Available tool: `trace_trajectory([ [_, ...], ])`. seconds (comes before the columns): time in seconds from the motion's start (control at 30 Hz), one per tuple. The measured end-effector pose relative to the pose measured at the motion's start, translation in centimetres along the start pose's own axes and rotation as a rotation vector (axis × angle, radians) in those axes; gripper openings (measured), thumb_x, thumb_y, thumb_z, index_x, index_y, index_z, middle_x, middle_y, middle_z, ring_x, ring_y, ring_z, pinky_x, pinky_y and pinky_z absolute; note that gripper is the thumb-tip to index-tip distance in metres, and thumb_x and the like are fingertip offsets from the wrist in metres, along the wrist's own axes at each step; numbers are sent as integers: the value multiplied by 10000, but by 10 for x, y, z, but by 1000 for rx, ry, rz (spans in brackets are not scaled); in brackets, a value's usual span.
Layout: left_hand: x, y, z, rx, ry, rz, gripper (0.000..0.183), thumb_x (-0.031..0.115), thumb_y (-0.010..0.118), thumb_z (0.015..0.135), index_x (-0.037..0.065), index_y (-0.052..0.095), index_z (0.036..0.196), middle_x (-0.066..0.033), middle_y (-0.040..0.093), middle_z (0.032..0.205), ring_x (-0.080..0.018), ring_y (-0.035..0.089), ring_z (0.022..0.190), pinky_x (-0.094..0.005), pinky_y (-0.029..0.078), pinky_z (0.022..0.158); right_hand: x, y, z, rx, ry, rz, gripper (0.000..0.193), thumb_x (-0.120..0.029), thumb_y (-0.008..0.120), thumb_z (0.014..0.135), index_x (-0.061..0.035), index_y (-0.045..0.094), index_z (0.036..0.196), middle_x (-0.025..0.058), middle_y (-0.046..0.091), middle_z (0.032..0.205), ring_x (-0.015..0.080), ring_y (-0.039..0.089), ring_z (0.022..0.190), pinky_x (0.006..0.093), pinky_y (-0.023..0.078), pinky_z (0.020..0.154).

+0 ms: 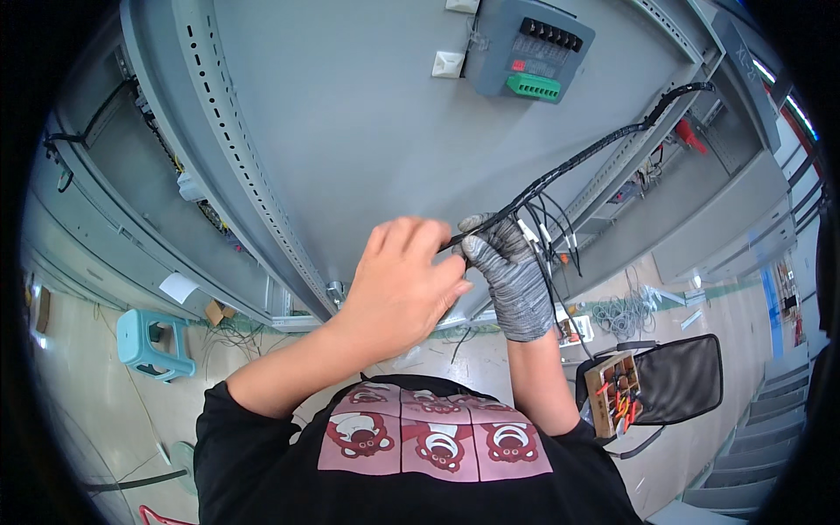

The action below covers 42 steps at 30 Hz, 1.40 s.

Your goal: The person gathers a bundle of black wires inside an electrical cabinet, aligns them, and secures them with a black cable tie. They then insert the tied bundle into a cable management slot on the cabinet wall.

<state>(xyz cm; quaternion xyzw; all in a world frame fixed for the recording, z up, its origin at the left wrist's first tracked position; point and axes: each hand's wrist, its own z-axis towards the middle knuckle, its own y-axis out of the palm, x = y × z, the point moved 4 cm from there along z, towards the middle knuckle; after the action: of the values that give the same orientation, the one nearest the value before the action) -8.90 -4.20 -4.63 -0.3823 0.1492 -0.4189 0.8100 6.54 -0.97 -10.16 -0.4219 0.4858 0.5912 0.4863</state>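
A black wrapped cable bundle [595, 150] runs from the cabinet's right frame down to my hands in front of the grey panel [350, 114]. My left hand [398, 284], bare, has its fingers curled and pinched at the bundle's lower end. In a grey knitted glove, my right hand [512, 284] grips the bundle just to the right, its thumb over it. Several thin black wires [547, 223] with white sleeves branch off and hang beside the glove. The bundle's very end is hidden by my fingers.
A grey device [499, 61] with a green terminal block [534, 86] is mounted high on the panel. Slotted metal rails flank it. A turquoise stool [144, 341] stands at left; a wooden tool box [604, 407] rests on a black mesh chair [687, 381] at right, near a loose wire coil [623, 315].
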Motion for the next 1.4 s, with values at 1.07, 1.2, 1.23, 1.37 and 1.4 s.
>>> trace_trajectory([
  [1.07, -76, 43, -14, -464, -716, -1523, 228, 95, 438, 1010, -15, 483, 1204, -103, 571, 1069, -158, 624, 766, -292, 523, 725, 11, 27, -5, 165, -202, -269, 136, -45, 612, 919, -60, 635, 1051, 1, 641, 948, 91, 574, 862, 253, 477, 789],
  [1.2, -83, 54, -11, -426, -590, -1621, 230, 81, 470, 991, -7, 527, 1196, -110, 627, 1082, -162, 637, 864, -314, 524, 786, 25, 27, -3, 204, -233, -199, 136, -69, 643, 911, -72, 632, 1047, -1, 637, 971, 87, 565, 885, 250, 461, 807],
  [1.23, -86, 51, -9, -389, -504, -1426, 203, 80, 498, 974, 2, 553, 1153, -99, 631, 1043, -172, 636, 868, -327, 517, 781, 27, 27, -4, 207, -211, -179, 138, -74, 651, 909, -74, 633, 1046, -1, 637, 971, 88, 565, 887, 250, 460, 808],
  [1.37, -80, 27, -2, -187, -188, -699, 105, 92, 607, 891, 34, 616, 978, -71, 623, 884, -231, 618, 875, -382, 485, 767, 31, 24, -6, 228, -166, 11, 118, -121, 688, 895, -71, 655, 997, 0, 644, 852, 85, 559, 748, 239, 463, 695],
  [1.4, -77, 21, -2, -123, -121, -519, 90, 100, 633, 867, 40, 621, 934, -68, 614, 843, -249, 610, 875, -396, 475, 766, 32, 26, -3, 233, -127, 2, 111, -129, 687, 898, -54, 660, 975, 11, 641, 791, 86, 542, 655, 237, 449, 630],
])
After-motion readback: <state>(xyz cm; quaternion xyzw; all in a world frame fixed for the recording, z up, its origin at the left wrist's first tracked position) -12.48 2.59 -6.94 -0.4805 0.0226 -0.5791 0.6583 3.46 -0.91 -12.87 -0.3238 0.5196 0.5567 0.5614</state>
